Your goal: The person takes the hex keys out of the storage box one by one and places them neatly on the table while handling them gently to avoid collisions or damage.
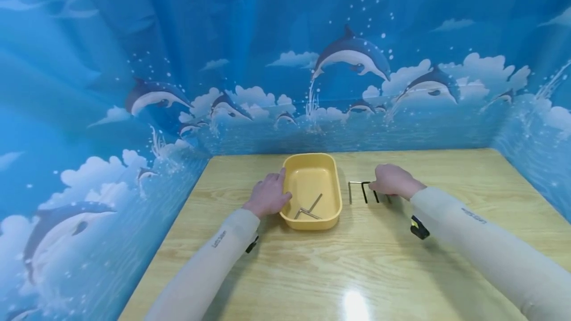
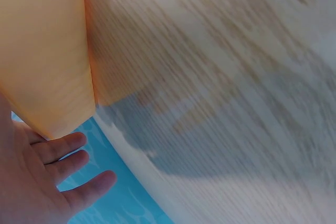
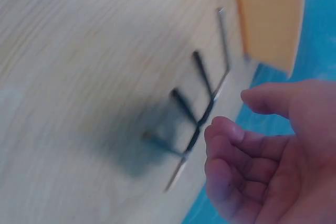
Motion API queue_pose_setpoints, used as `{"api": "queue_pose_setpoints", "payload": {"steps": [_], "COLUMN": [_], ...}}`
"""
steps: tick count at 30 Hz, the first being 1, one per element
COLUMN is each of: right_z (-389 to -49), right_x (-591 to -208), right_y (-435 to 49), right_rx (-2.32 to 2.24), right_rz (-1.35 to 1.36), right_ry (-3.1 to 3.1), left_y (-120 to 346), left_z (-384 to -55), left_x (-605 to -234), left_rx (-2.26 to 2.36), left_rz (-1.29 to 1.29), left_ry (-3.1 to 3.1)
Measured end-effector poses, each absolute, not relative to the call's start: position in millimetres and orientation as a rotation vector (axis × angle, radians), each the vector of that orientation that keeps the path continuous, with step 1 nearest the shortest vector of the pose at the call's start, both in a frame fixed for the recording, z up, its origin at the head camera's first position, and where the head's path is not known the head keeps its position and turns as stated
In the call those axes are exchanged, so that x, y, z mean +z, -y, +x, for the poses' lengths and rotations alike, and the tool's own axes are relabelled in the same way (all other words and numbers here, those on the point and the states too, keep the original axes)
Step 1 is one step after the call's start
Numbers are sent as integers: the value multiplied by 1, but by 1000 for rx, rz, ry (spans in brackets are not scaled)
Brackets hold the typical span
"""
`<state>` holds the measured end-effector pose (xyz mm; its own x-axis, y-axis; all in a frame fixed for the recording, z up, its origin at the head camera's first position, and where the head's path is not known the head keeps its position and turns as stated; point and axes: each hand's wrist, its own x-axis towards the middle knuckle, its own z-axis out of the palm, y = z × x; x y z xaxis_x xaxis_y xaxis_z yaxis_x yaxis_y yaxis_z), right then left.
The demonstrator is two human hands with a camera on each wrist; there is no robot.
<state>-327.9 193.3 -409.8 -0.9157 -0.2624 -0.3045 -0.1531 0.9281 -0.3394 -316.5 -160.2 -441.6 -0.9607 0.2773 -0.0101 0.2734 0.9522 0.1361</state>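
My left hand (image 1: 267, 194) rests against the left side of a yellow plastic tray (image 1: 336, 182), thumb at the rim. In the left wrist view its other fingers (image 2: 89, 190) stretch out, spread, beside the tray's outer wall. Two silver hex keys (image 1: 311, 213) lie crossed in the near end of the tray. To its right, several L-shaped hex keys (image 1: 364, 192), black and silver, stand in a row on the table. My right hand (image 1: 392, 181) is over the right end of that row. The right wrist view shows its thumb apart from loosely bent fingers, nothing between them.
The light wood-grain table (image 1: 285, 271) meets a blue dolphin-print curtain (image 1: 267, 133) at its back and left edges, with more of it on the right. A black wrist device (image 1: 419, 228) hangs under the right sleeve. Light glares off the table's front.
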Motion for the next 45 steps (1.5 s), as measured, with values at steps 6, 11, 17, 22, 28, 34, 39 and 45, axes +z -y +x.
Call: {"api": "queue_pose_setpoints", "payload": {"steps": [6,11,17,22,28,34,39,45], "right_z": [-325,-328,-335,-340,-347,-353,-360,-365], "right_x": [-400,-389,-372,-365,-360,-363,-372,-379], "right_y": [-155,-136,-114,-91,-72,-57,-45,-36], "right_rx": [-459,-471,-449,-424,-390,-351,-324,-224], "right_rz": [-342,-442,-575,-638,-727,-764,-789,-792], "right_ry": [-2710,-2757,-2795,-2772,-2742,-2703,-2657,-2608], "left_y": [166,165,160,161,160,158,159,158], "left_z": [-311,-312,-316,-316,-317,-317,-317,-317], "left_x": [-443,-443,-444,-445,-442,-437,-437,-437], "left_rx": [197,213,226,223,233,214,190,203], "left_rz": [389,393,413,396,397,404,402,395], "left_ry": [-3072,-3075,-3068,-3065,-3063,-3047,-3049,-3045]}}
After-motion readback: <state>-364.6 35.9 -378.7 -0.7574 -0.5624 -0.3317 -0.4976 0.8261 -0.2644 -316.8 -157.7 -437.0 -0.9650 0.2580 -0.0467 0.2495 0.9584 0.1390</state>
